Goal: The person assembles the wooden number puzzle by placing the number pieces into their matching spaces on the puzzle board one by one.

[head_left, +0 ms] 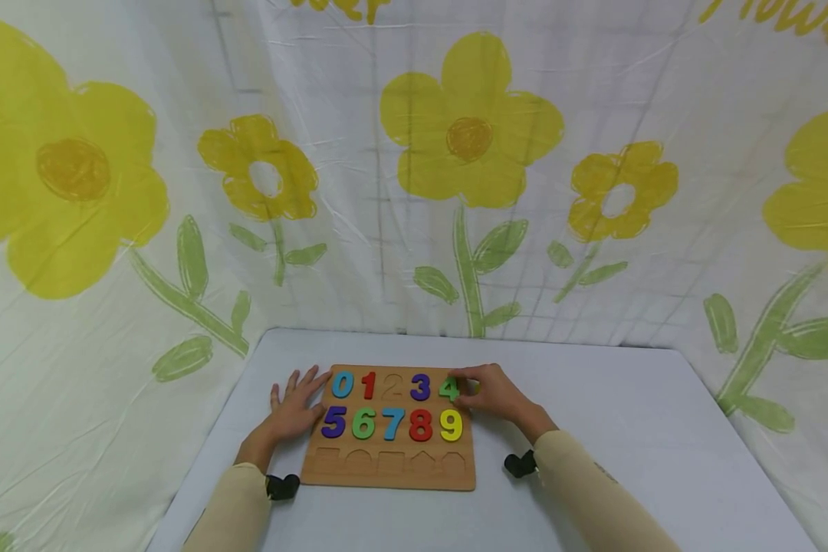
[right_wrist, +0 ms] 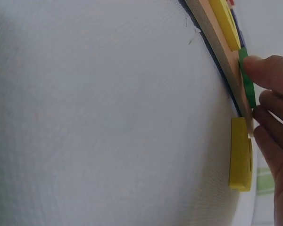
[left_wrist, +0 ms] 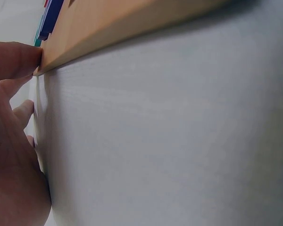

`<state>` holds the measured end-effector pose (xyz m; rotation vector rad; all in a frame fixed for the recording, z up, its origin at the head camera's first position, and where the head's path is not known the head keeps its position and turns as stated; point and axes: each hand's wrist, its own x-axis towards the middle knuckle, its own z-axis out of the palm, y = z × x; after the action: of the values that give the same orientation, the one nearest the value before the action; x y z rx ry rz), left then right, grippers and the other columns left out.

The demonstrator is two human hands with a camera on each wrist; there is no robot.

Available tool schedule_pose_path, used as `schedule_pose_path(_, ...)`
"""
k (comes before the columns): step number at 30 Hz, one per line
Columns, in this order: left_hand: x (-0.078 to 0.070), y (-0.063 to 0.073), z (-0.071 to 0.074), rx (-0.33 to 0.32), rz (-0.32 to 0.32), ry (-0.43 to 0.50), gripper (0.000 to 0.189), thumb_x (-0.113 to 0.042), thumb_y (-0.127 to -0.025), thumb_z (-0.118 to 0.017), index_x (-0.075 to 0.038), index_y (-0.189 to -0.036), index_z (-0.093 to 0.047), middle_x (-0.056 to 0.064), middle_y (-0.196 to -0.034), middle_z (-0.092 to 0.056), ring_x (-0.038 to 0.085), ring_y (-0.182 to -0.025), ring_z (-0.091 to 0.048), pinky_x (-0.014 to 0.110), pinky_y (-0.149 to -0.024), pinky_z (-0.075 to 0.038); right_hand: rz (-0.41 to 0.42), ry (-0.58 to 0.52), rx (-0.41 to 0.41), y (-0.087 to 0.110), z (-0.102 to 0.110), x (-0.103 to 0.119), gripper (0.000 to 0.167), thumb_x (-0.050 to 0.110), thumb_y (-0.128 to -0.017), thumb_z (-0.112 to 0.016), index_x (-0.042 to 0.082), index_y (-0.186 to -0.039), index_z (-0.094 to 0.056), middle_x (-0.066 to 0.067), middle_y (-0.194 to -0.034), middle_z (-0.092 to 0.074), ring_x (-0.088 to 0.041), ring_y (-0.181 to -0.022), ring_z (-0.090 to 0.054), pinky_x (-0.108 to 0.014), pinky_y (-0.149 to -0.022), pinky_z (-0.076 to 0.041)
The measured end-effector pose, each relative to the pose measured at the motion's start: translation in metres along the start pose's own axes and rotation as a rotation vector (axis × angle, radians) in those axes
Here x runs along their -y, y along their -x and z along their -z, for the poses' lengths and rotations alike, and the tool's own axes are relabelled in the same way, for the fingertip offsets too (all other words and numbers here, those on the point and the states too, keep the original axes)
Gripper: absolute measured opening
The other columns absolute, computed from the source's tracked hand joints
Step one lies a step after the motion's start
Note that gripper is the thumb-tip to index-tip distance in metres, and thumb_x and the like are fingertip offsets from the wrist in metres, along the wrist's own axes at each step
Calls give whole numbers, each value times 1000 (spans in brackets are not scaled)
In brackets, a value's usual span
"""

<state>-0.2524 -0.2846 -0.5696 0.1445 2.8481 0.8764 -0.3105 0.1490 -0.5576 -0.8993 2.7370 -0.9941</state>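
A wooden number puzzle board (head_left: 389, 480) lies on the white table. My left hand (head_left: 292, 410) rests at its left edge, fingers spread, thumb and index finger touching the wood. At the upper right corner, my right hand (head_left: 498, 396) pinches the green number 4 (head_left: 448, 389) between thumb and fingers, over its place on the board. A yellow piece (right_wrist: 240, 154) stands on the table against the board's right edge, under the right hand and mostly hidden in the head view. The recess shaped like a 2 (head_left: 392, 387) holds no piece.
Other coloured numbers sit in the board, among them the red 1 (head_left: 369, 386), purple 3 (head_left: 420, 387) and yellow 9 (head_left: 451, 425). A row of shape recesses (head_left: 391, 462) runs along the near side. Behind the table (head_left: 607, 429) hangs a flowered curtain (head_left: 345, 268).
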Motion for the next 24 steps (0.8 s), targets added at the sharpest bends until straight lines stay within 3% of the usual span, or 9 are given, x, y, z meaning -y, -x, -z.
schedule_pose_path(16, 0, 0, 0, 3, 10, 15, 70, -14, -104, -60, -14, -171, -39, 25, -182, -16, 58, -166, 4, 79, -124, 20, -28, 1, -6, -2, 0, 0, 53, 19, -91, -89, 12, -142, -75, -7, -138, -78, -29, -134, -71, -51, -111, -58)
schedule_pose_path(24, -1, 1, 0, -1, 10, 26, 70, -14, -104, -60, -12, -170, -40, 26, -181, -18, 59, -166, 4, 80, -123, 19, -1, 45, -49, 7, 15, -1, 51, 23, -91, -89, 12, -140, -76, -7, -138, -78, -32, -132, -72, -58, -109, -58)
